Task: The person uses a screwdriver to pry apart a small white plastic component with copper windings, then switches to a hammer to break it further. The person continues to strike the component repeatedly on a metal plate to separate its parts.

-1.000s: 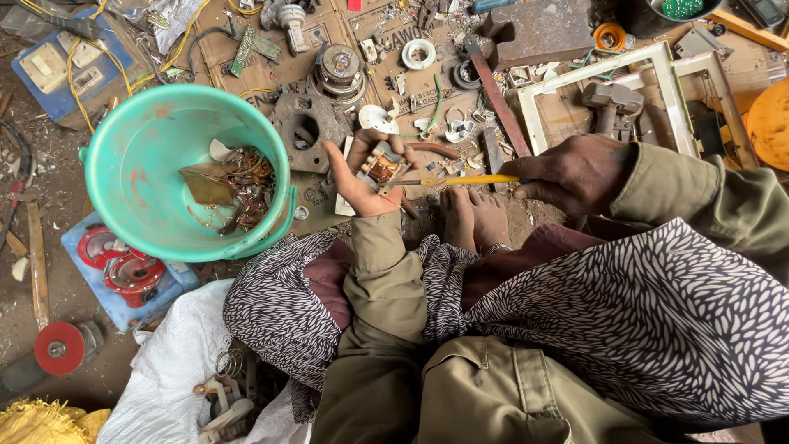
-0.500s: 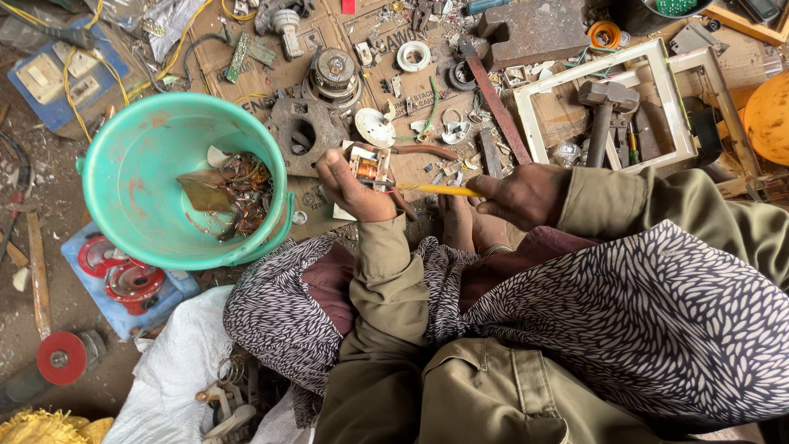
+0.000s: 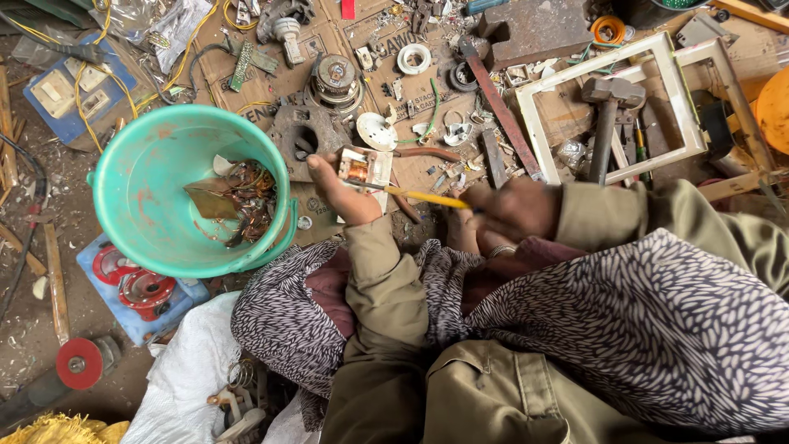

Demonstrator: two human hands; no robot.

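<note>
A person sits on the ground amid scrap, seen from above, wearing olive sleeves and a black-and-white patterned cloth over the lap.

The left hand (image 3: 345,196) has its fingers wrapped around a small boxy component (image 3: 359,168) with a pale plastic frame and a shiny copper coil wound at its centre. The part sits just above the knees, right beside the rim of the bucket. The right hand (image 3: 509,207), blurred, has its fingers clenched around the handle of a slim yellow screwdriver (image 3: 419,196). Its thin metal tip points left and touches the coil part.

To the left stands a round turquoise plastic bucket (image 3: 156,173), scuffed inside, holding a tangle of reddish copper wire (image 3: 246,197) and a flat brown scrap.

Flattened brown cardboard (image 3: 329,41) covers the ground ahead, strewn with small metal and plastic pieces: a white plastic ring (image 3: 413,58), a round stacked metal motor part (image 3: 335,78), and a long rusty flat bar (image 3: 497,103). A rectangular white plastic frame (image 3: 608,103) lies at upper right with a steel-headed hammer (image 3: 608,119) resting across it.

At lower left sit a blue tray with red discs (image 3: 136,288), a red round wheel (image 3: 80,363) and a white woven sack (image 3: 197,370).
</note>
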